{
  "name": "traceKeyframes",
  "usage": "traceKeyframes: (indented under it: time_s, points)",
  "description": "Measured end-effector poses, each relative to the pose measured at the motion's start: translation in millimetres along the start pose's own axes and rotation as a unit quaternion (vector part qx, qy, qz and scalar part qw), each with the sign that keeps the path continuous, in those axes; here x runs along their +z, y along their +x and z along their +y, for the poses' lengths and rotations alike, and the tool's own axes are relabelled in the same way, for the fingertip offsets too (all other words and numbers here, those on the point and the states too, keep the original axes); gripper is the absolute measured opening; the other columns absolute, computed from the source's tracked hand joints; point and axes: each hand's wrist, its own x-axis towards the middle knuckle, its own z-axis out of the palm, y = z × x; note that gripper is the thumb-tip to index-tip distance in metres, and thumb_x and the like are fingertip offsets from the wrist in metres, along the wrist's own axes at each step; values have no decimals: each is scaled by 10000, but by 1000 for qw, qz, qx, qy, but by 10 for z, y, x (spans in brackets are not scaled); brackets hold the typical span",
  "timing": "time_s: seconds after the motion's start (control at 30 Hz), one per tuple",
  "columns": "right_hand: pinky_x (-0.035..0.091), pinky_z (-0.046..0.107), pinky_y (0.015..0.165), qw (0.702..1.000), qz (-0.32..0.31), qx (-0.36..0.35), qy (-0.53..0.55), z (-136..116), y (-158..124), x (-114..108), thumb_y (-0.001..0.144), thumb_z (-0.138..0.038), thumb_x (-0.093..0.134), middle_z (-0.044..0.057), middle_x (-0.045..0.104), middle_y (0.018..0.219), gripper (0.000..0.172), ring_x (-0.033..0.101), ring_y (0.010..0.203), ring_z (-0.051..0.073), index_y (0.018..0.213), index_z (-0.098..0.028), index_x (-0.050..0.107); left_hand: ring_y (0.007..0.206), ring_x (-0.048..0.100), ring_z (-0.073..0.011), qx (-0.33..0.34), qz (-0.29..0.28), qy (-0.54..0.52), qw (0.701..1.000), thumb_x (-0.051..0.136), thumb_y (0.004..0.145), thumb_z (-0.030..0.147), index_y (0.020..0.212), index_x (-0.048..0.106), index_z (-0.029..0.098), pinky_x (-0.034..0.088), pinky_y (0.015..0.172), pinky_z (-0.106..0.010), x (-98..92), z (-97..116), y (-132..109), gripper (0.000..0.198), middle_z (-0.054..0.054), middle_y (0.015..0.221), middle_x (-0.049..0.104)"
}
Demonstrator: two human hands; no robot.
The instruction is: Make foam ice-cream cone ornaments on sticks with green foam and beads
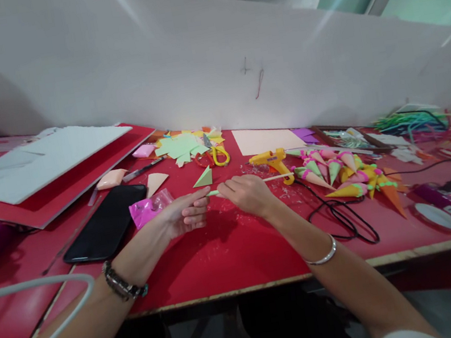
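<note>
My right hand (249, 194) is closed around a thin pale stick (277, 177), which sticks out to the right of the fist. Between my hands a light green end (213, 193) shows, and the fingertips of my left hand (185, 216) pinch it. Whether the green part is one piece with the stick is hidden by my right fingers. Just beyond my hands stands a folded light green paper piece (203, 178). A pink packet (146, 210) lies beside my left wrist, and a yellow glue gun (268, 159) rests behind my right hand.
A black phone (107, 223) lies left of my hands. Yellow-handled scissors (220, 156) sit by green paper pieces (181, 146). Several small decorated cones (329, 166) are piled at right, near a black cord (347, 223). White boards (63, 156) are stacked at left.
</note>
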Motion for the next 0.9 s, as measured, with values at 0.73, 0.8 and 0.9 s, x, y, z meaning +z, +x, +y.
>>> traceKeyframes:
  time_s: [0.73, 0.8, 0.9]
  points:
    - [299, 238, 565, 950, -129, 240, 154, 133, -16, 115, 860, -435, 285, 57, 635, 790, 349, 577, 716, 168, 975, -199, 515, 883, 512, -184, 246, 317, 716, 571, 367, 802, 357, 977, 515, 198, 399, 736, -276, -211, 51, 52, 279, -67, 995, 520]
    - [323, 243, 592, 943, -142, 254, 162, 137, -37, 131, 830, -447, 355, 74, 631, 851, 349, 577, 767, 183, 1045, -198, 473, 1010, 461, -205, 247, 304, 738, 549, 374, 795, 333, 1000, 529, 199, 377, 845, -316, -295, 37, 79, 290, -85, 1094, 467]
    - [344, 245, 606, 935, -160, 259, 182, 126, -64, 132, 785, -390, 460, 89, 620, 902, 417, 572, 791, 191, 1144, -191, 388, 1118, 379, -241, 222, 282, 766, 533, 379, 794, 329, 1086, 514, 213, 322, 926, -387, -387, 6, 113, 342, -96, 1206, 411]
